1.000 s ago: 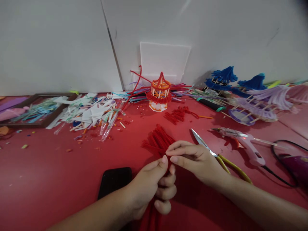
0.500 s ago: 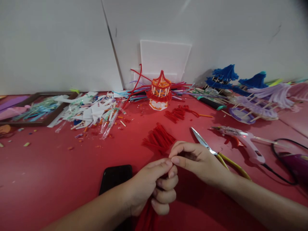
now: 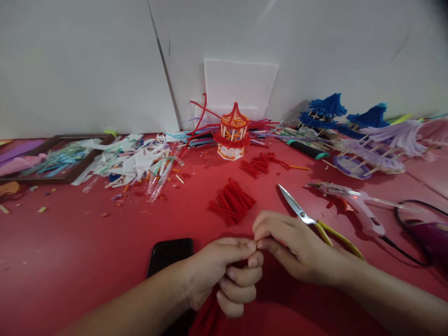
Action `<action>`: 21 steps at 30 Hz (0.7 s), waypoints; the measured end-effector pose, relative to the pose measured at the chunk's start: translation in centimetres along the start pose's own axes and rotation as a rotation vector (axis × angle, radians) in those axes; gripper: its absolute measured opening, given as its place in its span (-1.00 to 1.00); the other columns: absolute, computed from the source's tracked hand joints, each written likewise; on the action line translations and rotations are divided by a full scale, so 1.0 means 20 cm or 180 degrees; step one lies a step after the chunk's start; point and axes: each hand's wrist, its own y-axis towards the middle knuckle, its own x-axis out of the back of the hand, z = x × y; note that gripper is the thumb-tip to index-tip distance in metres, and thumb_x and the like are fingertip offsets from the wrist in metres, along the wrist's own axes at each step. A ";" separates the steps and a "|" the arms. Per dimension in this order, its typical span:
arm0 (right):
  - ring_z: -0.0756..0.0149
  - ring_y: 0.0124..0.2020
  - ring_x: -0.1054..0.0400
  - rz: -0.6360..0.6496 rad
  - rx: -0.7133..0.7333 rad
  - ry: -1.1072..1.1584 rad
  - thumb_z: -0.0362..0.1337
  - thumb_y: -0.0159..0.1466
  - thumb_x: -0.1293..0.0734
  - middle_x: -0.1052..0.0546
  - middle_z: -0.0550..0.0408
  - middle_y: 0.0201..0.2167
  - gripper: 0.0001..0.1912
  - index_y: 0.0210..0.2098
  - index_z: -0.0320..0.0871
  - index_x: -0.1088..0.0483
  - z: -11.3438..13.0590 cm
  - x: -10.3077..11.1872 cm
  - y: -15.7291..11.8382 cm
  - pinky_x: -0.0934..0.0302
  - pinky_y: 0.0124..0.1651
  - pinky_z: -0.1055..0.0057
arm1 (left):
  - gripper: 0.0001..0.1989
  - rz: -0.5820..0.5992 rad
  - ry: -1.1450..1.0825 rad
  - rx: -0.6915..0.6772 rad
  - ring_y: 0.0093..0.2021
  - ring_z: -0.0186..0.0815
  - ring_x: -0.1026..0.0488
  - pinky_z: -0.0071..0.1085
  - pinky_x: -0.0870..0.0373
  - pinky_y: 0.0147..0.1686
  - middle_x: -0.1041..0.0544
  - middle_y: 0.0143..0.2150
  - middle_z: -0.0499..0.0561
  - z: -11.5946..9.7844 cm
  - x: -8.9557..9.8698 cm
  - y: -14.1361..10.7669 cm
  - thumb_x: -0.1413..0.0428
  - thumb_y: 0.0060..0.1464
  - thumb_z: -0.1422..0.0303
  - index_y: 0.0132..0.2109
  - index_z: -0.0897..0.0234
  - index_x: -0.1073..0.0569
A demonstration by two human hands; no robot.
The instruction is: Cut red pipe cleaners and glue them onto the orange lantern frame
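Note:
My left hand is closed around a bundle of long red pipe cleaners, which hang out below the fist. At its thumb tip my right hand is pinched shut, fingertips touching those of the left; what lies between them is hidden. Just beyond the hands lies a pile of short cut red pipe cleaner pieces. Scissors with yellow handles rest beside my right hand. Farther back stands a small red and orange pavilion model with pale stick posts.
A black phone lies by my left forearm. The pink glue gun is on the right, its cord trailing. Paper scraps and a brown frame fill the back left. Blue and lilac models stand back right.
Both hands have shifted slightly down and right, fingertips still together. My right fingers have curled closer in. The things on the table have stayed where they were.

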 end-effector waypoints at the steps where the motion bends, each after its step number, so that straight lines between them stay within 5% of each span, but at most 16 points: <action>1: 0.44 -0.40 -0.27 -0.0042 -0.0044 0.0075 -0.40 0.33 -0.15 -0.38 0.11 -0.42 -0.85 -0.36 -0.15 -0.27 0.00 0.00 0.00 -0.19 -0.34 0.51 | -0.77 0.0096 -0.0079 -0.0024 -0.73 -0.55 0.18 -0.68 0.13 -0.78 -0.05 -0.66 -0.22 0.00 0.00 0.00 0.10 0.25 0.32 -0.35 0.29 -0.31; 6: 0.45 -0.46 -0.22 -0.0691 -0.0953 0.1205 -0.19 0.35 -0.18 -0.34 0.18 -0.50 -0.79 -0.38 -0.13 -0.29 0.01 -0.03 0.00 -0.14 -0.37 0.49 | -0.55 0.0481 -0.0259 -0.0467 -0.55 -0.38 -0.33 -0.48 -0.39 -0.63 -0.42 -0.51 0.02 -0.01 0.01 0.00 -0.01 0.12 0.06 -0.13 0.40 -0.46; 10: 0.49 -0.55 -0.15 -0.1211 -0.1927 0.2844 -0.03 0.18 -0.36 -0.31 0.22 -0.58 -0.67 -0.47 -0.15 -0.28 0.03 -0.07 0.03 -0.04 -0.49 0.52 | -0.77 -0.0725 0.0034 -0.1468 -0.46 -0.41 -0.42 -0.47 -0.47 -0.41 -0.51 -0.38 0.03 0.02 0.03 0.04 -0.19 -0.01 0.28 -0.26 0.37 -0.53; 13: 0.52 -0.59 -0.14 -0.1443 -0.2379 0.3716 -0.04 0.00 -0.49 -0.32 0.22 -0.60 -0.59 -0.52 -0.17 -0.26 0.04 -0.11 0.04 0.03 -0.55 0.56 | -0.88 -0.1758 0.0999 -0.2182 -0.37 -0.35 -0.47 -0.41 -0.45 -0.26 -0.55 -0.35 0.04 0.06 0.01 0.07 -0.21 -0.01 0.35 -0.35 0.33 -0.55; 17: 0.52 -0.58 -0.15 -0.1490 -0.2469 0.3767 -0.03 0.04 -0.46 -0.32 0.21 -0.58 -0.62 -0.50 -0.17 -0.28 0.05 -0.18 0.02 -0.01 -0.53 0.54 | -0.84 -0.2129 0.2527 -0.2429 -0.23 -0.26 -0.49 -0.30 -0.39 -0.07 -0.56 -0.28 0.04 0.09 -0.03 0.07 -0.14 0.08 0.31 -0.23 0.25 -0.56; 21: 0.52 -0.58 -0.10 -0.1353 -0.2066 0.3050 -0.01 0.20 -0.33 -0.30 0.23 -0.60 -0.63 -0.51 -0.15 -0.24 0.06 -0.23 0.00 -0.02 -0.50 0.52 | -0.80 -0.2437 0.2965 -0.2748 -0.34 -0.31 -0.47 -0.39 -0.40 -0.22 -0.55 -0.40 0.00 0.08 -0.03 0.05 -0.08 0.12 0.29 -0.35 0.24 -0.56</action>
